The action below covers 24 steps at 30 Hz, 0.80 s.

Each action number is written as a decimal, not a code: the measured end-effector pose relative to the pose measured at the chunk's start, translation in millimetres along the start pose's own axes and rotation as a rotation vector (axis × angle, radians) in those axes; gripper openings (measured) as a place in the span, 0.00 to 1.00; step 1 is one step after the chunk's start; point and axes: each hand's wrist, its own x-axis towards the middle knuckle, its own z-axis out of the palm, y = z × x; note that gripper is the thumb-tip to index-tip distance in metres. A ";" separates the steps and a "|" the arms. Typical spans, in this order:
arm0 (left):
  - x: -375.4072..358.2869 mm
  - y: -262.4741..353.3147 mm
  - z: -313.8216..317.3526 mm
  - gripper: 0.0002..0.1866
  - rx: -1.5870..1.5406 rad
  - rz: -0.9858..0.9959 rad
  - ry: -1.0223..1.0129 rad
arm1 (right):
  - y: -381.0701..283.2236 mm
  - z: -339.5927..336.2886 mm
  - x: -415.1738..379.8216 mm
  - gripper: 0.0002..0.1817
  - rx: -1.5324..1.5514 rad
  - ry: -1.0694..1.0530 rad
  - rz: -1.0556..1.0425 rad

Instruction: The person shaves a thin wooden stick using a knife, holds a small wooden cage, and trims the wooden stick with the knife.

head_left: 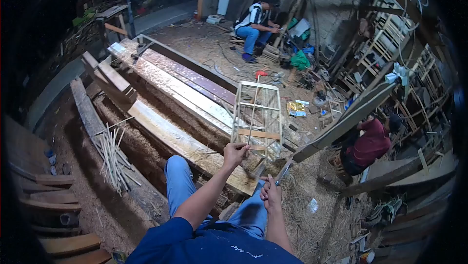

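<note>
The left hand pinches a thin stick near its lower end, fingers closed. The right hand grips a knife.

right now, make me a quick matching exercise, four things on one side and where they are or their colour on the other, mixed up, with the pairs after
1. long thin stick
2. knife
3. loose sticks
4. shirt of the person at far right

a. dark red
b. in the right hand
c. between the fingers of the left hand
d. heaped on a grey plank

Pairs: 1-c, 2-b, 3-d, 4-a
</note>
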 end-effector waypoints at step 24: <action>-68.8 34.3 -220.0 0.11 0.015 0.138 0.330 | -13.7 284.8 13.1 0.08 -0.213 -0.400 -0.228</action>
